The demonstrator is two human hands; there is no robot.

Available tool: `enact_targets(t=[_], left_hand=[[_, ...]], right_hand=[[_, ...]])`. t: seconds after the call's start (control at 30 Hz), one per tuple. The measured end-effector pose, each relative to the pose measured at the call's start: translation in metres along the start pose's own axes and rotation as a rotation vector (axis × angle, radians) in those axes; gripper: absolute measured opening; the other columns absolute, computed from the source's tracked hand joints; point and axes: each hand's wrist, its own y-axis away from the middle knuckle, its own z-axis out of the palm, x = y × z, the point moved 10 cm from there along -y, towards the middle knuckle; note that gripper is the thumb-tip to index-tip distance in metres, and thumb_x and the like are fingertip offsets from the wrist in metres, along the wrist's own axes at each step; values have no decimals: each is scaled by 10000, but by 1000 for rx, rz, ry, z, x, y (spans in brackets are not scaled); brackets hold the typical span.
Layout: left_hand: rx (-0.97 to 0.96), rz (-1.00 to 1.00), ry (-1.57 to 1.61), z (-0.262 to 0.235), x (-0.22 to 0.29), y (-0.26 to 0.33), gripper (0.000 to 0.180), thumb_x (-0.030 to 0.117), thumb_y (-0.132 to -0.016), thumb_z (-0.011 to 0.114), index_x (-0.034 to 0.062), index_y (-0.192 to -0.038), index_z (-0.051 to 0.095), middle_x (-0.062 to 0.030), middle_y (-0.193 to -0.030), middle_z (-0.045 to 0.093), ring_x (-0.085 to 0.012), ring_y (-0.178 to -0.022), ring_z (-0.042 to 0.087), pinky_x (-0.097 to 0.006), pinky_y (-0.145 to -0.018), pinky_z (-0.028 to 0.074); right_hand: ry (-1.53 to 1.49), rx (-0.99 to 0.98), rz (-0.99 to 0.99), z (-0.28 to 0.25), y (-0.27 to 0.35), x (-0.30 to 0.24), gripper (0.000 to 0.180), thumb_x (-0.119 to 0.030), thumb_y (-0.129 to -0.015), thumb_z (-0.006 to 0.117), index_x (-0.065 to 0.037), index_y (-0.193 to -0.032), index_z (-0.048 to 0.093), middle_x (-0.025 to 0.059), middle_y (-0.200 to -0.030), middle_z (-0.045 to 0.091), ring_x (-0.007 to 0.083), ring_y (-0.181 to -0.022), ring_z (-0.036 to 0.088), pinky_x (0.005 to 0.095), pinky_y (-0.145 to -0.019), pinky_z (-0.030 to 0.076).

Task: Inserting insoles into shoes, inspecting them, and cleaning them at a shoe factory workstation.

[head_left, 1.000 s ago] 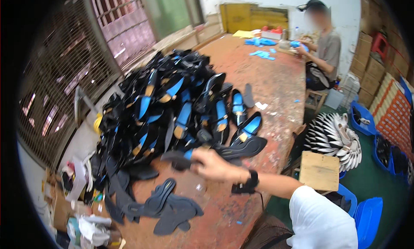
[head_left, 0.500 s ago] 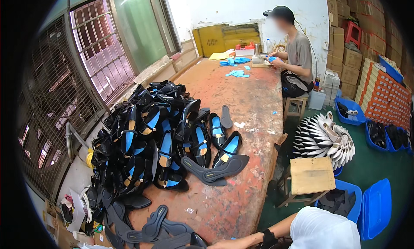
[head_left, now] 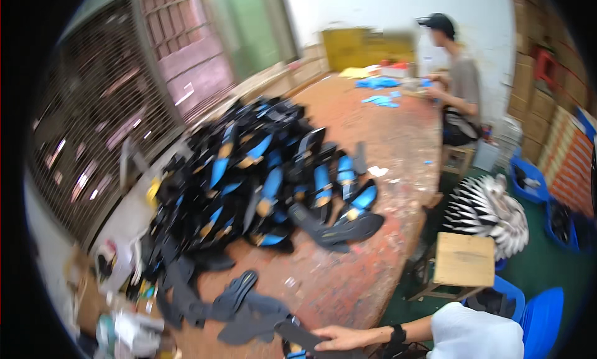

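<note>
My right hand [head_left: 339, 338] reaches in from the lower right, with a dark band on its wrist. Its fingers are closed on a dark grey insole [head_left: 300, 335] near the table's front. Partly hidden under that insole is a black shoe with a blue lining [head_left: 297, 353]. My left hand is out of view. Beside the held insole, several loose dark insoles [head_left: 255, 315] lie overlapping. Farther back rises a large heap of black shoes [head_left: 230, 166] with blue and tan linings. Two dark insoles [head_left: 336, 233] rest against the shoes at its right edge.
The worn reddish table [head_left: 398, 154] runs away from me. At its far end a person [head_left: 460, 79] sits handling blue pieces. To the right are a wooden stool [head_left: 463, 259], a pile of white shoes [head_left: 491, 213] and blue bins [head_left: 541, 322]. A barred window lines the left.
The view has swung, so the scene sits shifted. My right hand, mostly cut off at the lower edge before, now shows with an insole in its fingers. Motion blurs the picture.
</note>
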Motion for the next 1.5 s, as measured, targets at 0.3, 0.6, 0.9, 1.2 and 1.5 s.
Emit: enact_targets(t=[0.3,0.6,0.9,1.2,1.5], left_hand=[[44,2,-106,-12,-11,0,333,182,-745,814,140,-1065,733,-204,-1333,539,-381,-1150,571,-440,-920,514],[87,-26,-72,-12,-9,-5,321,193,-777,784,116,-1085,732,-188,-1327,541,-373,-1112,588,-421,-893,527],[111,-95,96,-31,-18,-2,183,147,-679,813,78,-845,779,-166,-1316,595,-353,-1154,585,-406,-966,496],[92,99,-213,-63,-5,8,201,140,-679,810,78,-858,745,-176,-1249,621,-372,-1162,587,-442,-1020,454],[10,-256,-142,-5,-13,15,471,272,-888,679,28,-1275,566,-228,-1044,643,-413,-965,595,-520,-862,457]], right_hand=[[-264,-12,488,27,6,37,287,-9,-985,480,46,-1258,547,152,-1184,678,222,-1113,647,355,-955,527],[-330,98,585,31,-6,56,321,-150,-1025,477,29,-1286,531,144,-1120,656,239,-1051,651,335,-879,537],[-512,137,543,7,-16,63,592,-466,-1060,374,-45,-1477,362,107,-1047,624,257,-908,675,394,-826,582],[-449,177,596,-4,-20,59,762,-595,-1035,273,65,-1194,618,160,-949,688,247,-844,686,351,-785,579],[-404,145,564,9,-17,59,734,-583,-1038,293,70,-1163,603,169,-1036,683,236,-860,675,355,-781,584]])
